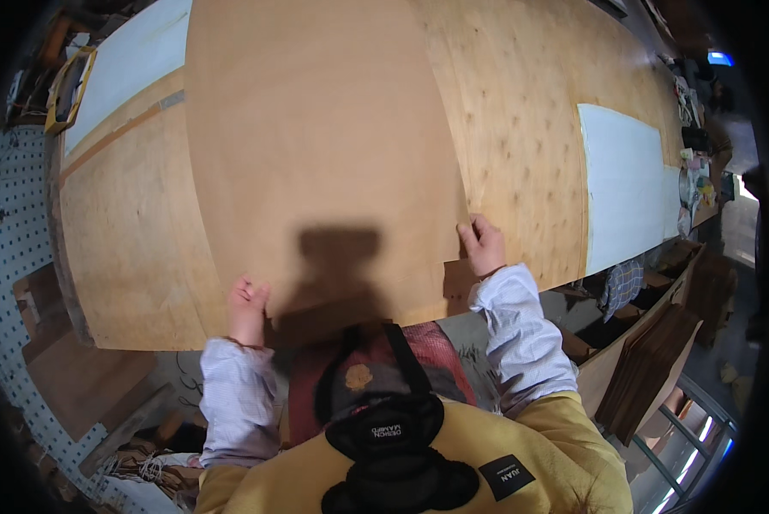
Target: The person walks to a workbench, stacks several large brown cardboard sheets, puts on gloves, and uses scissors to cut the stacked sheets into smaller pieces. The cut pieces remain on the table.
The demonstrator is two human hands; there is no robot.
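Note:
A large smooth brown sheet, paper or thin board, lies over a plywood tabletop and reaches past the top of the view. At its near left corner is my left hand, fingers curled and closed on the edge. My right hand pinches the right edge, a little farther from my body, with thumb and fingers together. A dark shadow falls across the near part of the sheet. The sheet's underside is hidden, as are some of my fingertips.
White sheets lie on the table's right, and another white sheet at the far left. A yellow-edged tray sits at the left rim. Stacked brown boards lean at the lower right, near a checked cloth.

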